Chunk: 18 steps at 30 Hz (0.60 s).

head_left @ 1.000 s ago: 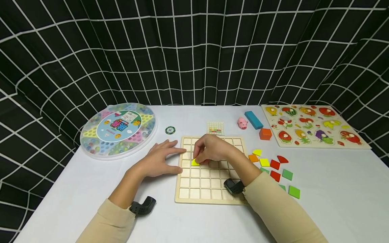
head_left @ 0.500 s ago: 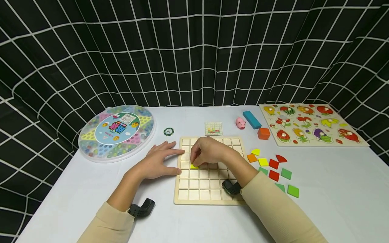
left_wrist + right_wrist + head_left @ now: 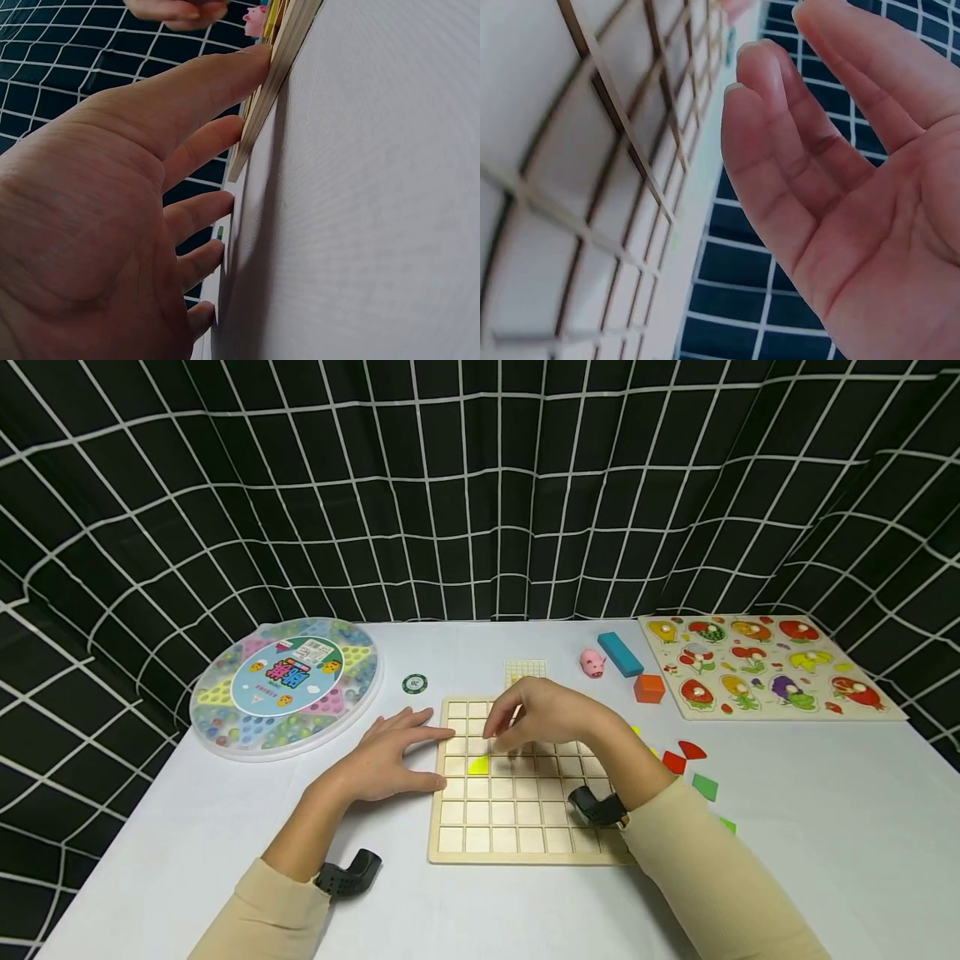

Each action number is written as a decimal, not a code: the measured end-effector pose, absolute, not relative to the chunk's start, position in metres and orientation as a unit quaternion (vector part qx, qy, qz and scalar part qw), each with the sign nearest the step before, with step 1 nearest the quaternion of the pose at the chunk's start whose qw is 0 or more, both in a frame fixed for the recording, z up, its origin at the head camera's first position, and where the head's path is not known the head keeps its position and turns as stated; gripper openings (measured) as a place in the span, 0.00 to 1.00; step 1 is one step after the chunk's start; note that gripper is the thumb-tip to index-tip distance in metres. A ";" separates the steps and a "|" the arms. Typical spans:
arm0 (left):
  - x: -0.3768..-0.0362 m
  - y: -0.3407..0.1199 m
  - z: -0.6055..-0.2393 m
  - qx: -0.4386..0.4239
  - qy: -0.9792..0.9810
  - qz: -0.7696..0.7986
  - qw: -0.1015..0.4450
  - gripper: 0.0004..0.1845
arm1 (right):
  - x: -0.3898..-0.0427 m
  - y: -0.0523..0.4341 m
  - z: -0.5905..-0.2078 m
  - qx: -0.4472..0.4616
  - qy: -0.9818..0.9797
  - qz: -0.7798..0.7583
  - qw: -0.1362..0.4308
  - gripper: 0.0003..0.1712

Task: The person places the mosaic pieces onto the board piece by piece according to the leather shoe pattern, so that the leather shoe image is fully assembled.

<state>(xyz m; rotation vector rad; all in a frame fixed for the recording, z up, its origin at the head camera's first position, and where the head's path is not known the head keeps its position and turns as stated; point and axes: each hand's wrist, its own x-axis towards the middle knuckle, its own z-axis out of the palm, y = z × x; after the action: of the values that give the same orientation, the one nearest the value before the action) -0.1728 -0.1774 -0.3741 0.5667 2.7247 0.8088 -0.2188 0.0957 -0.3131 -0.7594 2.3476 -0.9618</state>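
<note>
A wooden grid board (image 3: 517,827) lies on the white table, and one yellow tile (image 3: 478,766) sits in a cell near its left side. My left hand (image 3: 390,758) lies flat on the table with straight fingers (image 3: 202,90) pressing the board's left edge (image 3: 274,82). My right hand (image 3: 536,714) hovers over the board's upper middle, fingers relaxed and holding nothing; the right wrist view shows the bare palm (image 3: 870,195) above the grid (image 3: 592,187).
Loose coloured tiles (image 3: 693,768) lie right of the board. Behind it are a small pattern card (image 3: 525,670), a green chip (image 3: 415,684), a pink pig (image 3: 593,662), a blue block (image 3: 620,654) and an orange cube (image 3: 648,688). A round marble game (image 3: 281,687) sits left, a fruit puzzle (image 3: 765,664) right.
My right hand has let go of the yellow tile, leaving it in its cell, and has lifted up and to the right. The left hand has stayed put.
</note>
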 end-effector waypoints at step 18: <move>-0.172 -0.177 -0.374 0.195 0.931 0.285 0.120 0.36 | -0.225 0.174 -0.286 -0.215 0.888 -0.326 0.242 0.11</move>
<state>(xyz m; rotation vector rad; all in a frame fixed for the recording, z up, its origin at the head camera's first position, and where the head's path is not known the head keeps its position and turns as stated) -0.1724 -0.1767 -0.3742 0.5703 2.7197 0.8339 -0.2250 0.1740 -0.2863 -0.5871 2.4293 -0.8913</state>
